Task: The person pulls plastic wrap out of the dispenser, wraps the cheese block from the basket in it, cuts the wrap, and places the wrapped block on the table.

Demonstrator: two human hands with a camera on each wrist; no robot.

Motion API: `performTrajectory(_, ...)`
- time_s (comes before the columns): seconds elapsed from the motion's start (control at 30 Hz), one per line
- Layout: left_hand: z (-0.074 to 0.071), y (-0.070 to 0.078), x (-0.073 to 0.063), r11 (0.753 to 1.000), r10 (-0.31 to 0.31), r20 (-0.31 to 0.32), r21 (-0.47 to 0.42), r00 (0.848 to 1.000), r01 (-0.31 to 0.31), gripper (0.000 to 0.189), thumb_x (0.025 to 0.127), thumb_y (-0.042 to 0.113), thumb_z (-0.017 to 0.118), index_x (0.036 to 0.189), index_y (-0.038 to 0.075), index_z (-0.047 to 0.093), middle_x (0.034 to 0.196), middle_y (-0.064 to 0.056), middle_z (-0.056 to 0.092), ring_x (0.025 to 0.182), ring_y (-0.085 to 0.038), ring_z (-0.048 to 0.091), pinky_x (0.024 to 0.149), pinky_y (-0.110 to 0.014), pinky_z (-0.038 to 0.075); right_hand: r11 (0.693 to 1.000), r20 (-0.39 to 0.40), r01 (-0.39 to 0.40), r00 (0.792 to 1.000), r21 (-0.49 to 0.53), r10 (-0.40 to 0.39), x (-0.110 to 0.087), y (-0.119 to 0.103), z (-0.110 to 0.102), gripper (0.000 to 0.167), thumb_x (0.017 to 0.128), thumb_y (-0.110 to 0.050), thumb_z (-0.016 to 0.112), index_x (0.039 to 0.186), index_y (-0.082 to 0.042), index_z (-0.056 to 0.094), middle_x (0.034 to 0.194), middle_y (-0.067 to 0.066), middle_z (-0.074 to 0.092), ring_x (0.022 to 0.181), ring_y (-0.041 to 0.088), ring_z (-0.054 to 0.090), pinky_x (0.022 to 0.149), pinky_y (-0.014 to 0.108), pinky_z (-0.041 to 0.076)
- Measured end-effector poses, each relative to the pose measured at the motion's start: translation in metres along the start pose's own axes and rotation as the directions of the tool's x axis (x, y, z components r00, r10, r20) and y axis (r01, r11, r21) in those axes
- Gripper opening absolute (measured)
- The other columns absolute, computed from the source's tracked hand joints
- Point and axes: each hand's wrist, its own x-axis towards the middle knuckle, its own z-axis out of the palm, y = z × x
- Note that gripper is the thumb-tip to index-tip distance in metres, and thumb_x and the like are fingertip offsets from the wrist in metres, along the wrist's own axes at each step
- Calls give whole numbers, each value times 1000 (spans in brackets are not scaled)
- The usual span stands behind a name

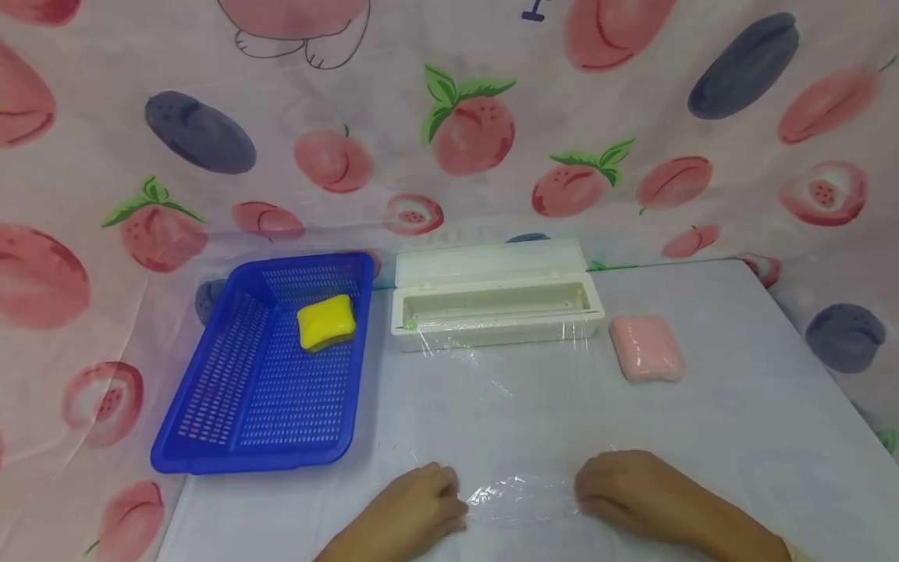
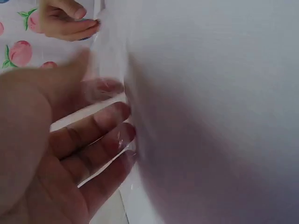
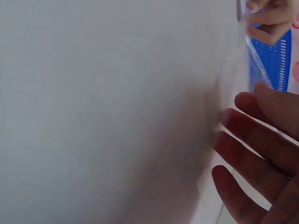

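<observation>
A sheet of clear cling film (image 1: pixel 523 499) stretches between my two hands near the table's front edge. Its sheen runs back toward a long white cling film box (image 1: pixel 499 316) with its lid raised. My left hand (image 1: pixel 414 507) holds the film's left end; in the left wrist view, film lies against the fingertips (image 2: pixel 122 133) and the thumb is blurred. At the other end my right hand (image 1: pixel 646 496) pinches the film between thumb and forefinger, its other fingers (image 3: pixel 252 158) spread loosely in the right wrist view.
On the left of the white table (image 1: pixel 744 437) stands a blue plastic basket (image 1: pixel 260 464), with a yellow sponge-like block (image 1: pixel 326 321) inside. A pink wrapped-looking block (image 1: pixel 646 349) lies right of the box. Fruit-patterned cloth (image 1: pixel 337 101) hangs behind the table.
</observation>
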Motion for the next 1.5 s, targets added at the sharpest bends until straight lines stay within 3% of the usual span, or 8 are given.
performTrajectory(0.2,-2,4,9,961,106,-234,274,966,-39,31,103,34,59,127,17,70,100,6,71,96,-9,66,83,-25,55,977,-207,-165,969,-135,135,19,1,-10,34,81,-26,84,113,-26,73,110,-16,68,103,4,63,84,26,54)
performTrajectory(0.3,0,5,19,914,89,-323,403,942,52,40,94,36,71,131,21,67,127,-2,67,120,-21,62,97,-36,54,943,-141,-267,960,-199,242,29,3,-9,72,80,-46,83,142,-21,59,146,1,55,136,21,49,103,47,49)
performTrajectory(0.4,3,3,24,896,-45,-253,418,967,151,65,93,52,68,150,25,52,161,-12,39,149,-36,36,113,-57,41,911,26,-338,935,-236,353,32,4,-5,100,80,-64,75,160,-20,35,170,9,25,156,36,23,113,70,32)
performTrajectory(0.57,7,-2,21,926,-227,-37,301,973,228,74,98,63,49,162,31,28,173,-8,11,158,-37,12,118,-71,24,896,235,-392,869,-210,436,26,12,2,102,84,-78,58,164,-24,23,173,8,9,158,38,14,111,82,16)
performTrajectory(1.03,2,-10,11,939,-236,30,266,971,220,76,99,66,45,163,34,22,173,-3,6,160,-33,7,118,-74,15,901,352,-408,830,-149,434,27,22,5,105,83,-85,49,165,-29,14,174,6,-1,159,37,5,109,85,3)
performTrajectory(1.17,-31,7,-6,918,-228,-1,332,974,216,73,97,63,53,159,27,38,170,-3,24,157,-31,22,117,-71,24,899,383,-420,815,-125,434,29,21,4,106,84,-83,51,165,-25,14,174,7,-2,159,39,2,109,85,0)
performTrajectory(1.33,-109,28,-29,946,-152,-117,270,981,178,60,100,54,55,151,24,50,161,-2,43,149,-28,41,115,-57,40,890,401,-437,798,-127,449,28,20,3,107,84,-82,53,165,-23,16,174,9,-1,159,40,2,108,86,-2)
performTrajectory(1.5,-186,-14,-27,961,-177,-341,140,923,237,40,98,36,69,131,13,68,132,-8,69,120,-29,66,99,-51,55,888,399,-446,798,-114,452,27,18,1,107,84,-81,52,165,-22,16,173,10,-1,158,41,1,107,86,-3)
